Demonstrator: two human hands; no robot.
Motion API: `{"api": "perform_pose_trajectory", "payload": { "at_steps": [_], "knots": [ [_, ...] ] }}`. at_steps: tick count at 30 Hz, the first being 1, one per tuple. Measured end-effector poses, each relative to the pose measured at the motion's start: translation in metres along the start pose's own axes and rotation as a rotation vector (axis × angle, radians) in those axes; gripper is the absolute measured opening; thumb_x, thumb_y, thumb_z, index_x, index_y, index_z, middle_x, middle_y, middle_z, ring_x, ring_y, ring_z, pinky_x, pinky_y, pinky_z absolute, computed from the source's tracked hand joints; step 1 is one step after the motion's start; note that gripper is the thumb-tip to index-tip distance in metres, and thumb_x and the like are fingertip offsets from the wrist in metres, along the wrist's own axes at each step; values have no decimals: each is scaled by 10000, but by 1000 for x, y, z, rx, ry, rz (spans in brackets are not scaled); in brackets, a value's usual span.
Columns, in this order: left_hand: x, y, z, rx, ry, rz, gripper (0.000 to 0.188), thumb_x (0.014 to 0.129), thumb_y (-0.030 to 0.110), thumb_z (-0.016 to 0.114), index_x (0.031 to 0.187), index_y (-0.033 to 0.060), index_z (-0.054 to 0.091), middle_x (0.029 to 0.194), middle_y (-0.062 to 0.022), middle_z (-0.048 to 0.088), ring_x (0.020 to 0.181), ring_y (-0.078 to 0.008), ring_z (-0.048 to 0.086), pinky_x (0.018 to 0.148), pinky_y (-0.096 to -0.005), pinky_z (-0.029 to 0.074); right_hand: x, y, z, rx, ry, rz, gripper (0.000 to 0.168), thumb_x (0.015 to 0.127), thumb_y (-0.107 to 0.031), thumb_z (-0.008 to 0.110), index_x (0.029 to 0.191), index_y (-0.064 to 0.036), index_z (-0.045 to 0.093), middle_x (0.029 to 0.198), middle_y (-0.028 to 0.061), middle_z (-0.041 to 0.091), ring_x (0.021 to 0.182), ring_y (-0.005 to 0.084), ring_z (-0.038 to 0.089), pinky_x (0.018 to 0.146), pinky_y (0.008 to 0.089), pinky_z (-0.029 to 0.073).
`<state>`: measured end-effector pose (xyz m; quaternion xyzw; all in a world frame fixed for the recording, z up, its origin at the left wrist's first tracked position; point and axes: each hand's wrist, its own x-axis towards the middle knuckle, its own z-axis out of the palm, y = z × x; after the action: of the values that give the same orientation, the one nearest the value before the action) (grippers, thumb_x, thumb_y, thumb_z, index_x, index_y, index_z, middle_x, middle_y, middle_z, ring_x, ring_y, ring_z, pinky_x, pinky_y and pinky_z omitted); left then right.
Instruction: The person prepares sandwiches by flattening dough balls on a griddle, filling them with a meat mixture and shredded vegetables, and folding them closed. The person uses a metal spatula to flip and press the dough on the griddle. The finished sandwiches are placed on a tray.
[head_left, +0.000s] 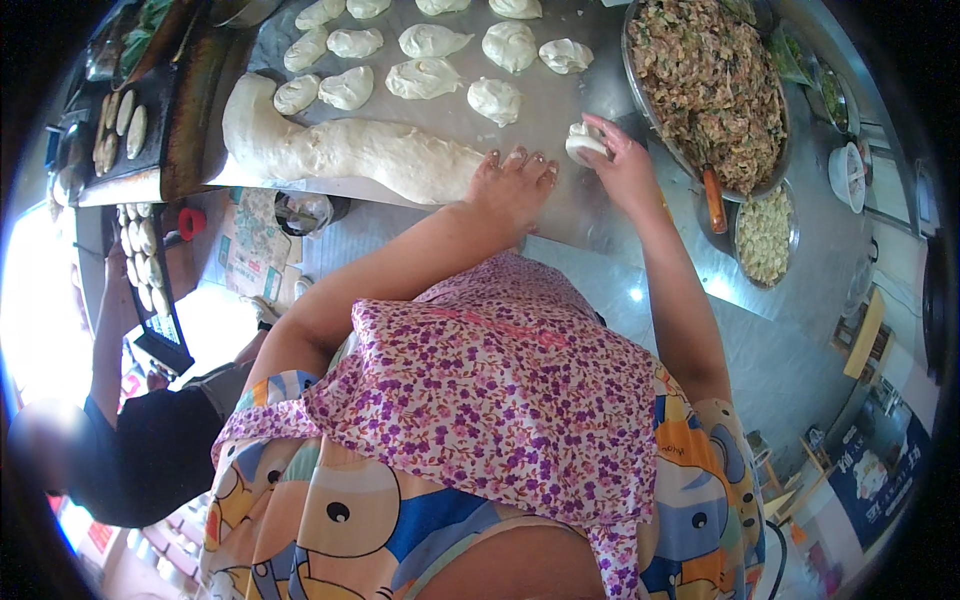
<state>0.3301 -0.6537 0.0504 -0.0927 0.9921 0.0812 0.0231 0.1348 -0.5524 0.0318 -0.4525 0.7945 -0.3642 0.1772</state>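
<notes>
A long, thick roll of pale dough (360, 154) lies along the near edge of the metal worktop, its left end bent away from me. My left hand (517, 184) is palm down at the roll's right end, fingers apart and smeared with dough; what lies under the palm is hidden. Between the thumb and fingers of my right hand (626, 161) is a small lump of dough (583, 144), just above or on the worktop. Beyond the hands sit several shaped dough pieces (495, 101) in loose rows.
A large metal basin of meat filling (705, 82) with a wooden-handled tool (714, 199) stands at right, beside a bowl of pale chopped filling (763, 236). A griddle (161, 97) with flat breads is at left. Another person (150, 450) holds a rack of breads (146, 262).
</notes>
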Motion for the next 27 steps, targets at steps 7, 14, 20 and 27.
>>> {"api": "perform_pose_trajectory", "payload": {
  "at_steps": [7,14,20,27],
  "knots": [
    [0,-16,-9,-670,100,-99,586,844,338,668,1303,27,479,1156,-141,596,1047,-318,602,901,-408,504,25,9,4,-541,77,-236,273,810,-267,735,1021,-107,666,948,162,669,881,361,615,772,406,495],
    [-5,-5,9,-1816,314,-347,560,909,293,677,1326,16,426,1084,-121,606,956,-192,624,716,-331,565,-9,-45,25,440,-172,187,283,824,-164,737,1013,-29,575,886,11,633,819,90,587,707,274,506],
    [-7,-18,5,-1730,380,-451,317,897,199,685,1065,-19,528,895,-98,640,743,-146,648,529,-263,537,-19,-76,40,1139,-190,369,368,857,-169,726,1126,-52,504,1002,39,596,848,102,585,687,264,515],
    [7,-52,0,-1596,404,-519,192,918,154,607,1015,-8,566,827,-111,661,605,-168,658,462,-272,502,10,-85,56,758,-63,187,346,880,-209,702,1156,-65,551,979,52,629,817,123,613,702,294,513]
  ]
}}
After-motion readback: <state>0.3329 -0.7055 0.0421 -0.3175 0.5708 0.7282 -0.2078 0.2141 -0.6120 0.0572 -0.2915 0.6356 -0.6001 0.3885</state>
